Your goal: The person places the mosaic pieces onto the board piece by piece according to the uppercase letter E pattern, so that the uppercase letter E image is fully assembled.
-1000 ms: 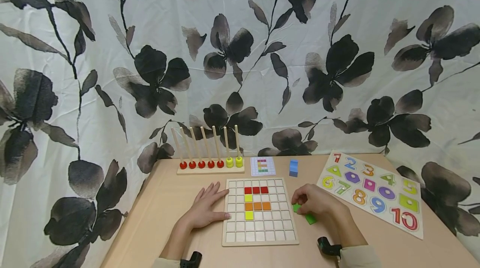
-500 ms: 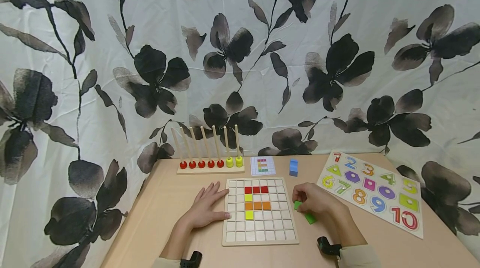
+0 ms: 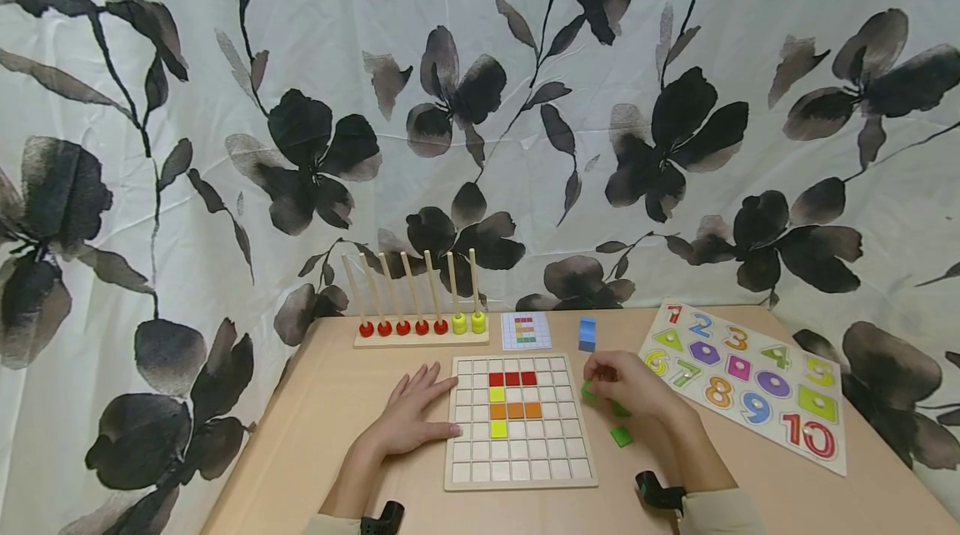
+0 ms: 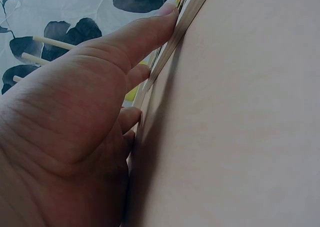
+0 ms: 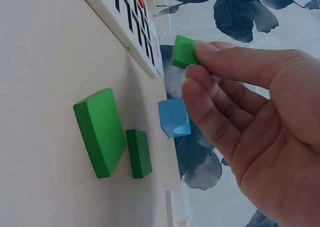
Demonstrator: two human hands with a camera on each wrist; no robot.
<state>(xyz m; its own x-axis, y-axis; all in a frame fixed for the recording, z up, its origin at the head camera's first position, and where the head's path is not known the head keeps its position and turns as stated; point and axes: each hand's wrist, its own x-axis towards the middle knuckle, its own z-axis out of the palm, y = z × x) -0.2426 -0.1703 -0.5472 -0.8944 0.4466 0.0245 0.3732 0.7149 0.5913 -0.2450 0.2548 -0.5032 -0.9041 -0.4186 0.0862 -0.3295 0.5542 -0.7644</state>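
Note:
My right hand (image 3: 633,385) pinches a small green square tile (image 5: 184,52) between thumb and fingertips, above the table to the right of the gridded wooden board (image 3: 521,486). Below that hand, two more green tiles lie on the table: a nearer one (image 3: 621,436) and a farther one (image 5: 139,154), partly covered by the hand in the head view. Spread out at the board's left edge is my left hand (image 3: 408,418), with thumb and fingertips touching the rim. On the grid are red tiles (image 3: 512,379), orange tiles (image 3: 515,411) and two yellow tiles (image 3: 498,429).
Behind the board stand a peg rack (image 3: 420,342) with red and yellow beads, a small pattern card (image 3: 526,331) and blue blocks (image 3: 587,334). A number-and-shape puzzle board (image 3: 761,427) lies at the right. A flowered cloth (image 3: 570,185) hangs behind the table.
My right hand has lifted slightly away from the table with a green tile pinched in it, uncovering another green tile beneath. The left hand has stayed in place on the board's edge.

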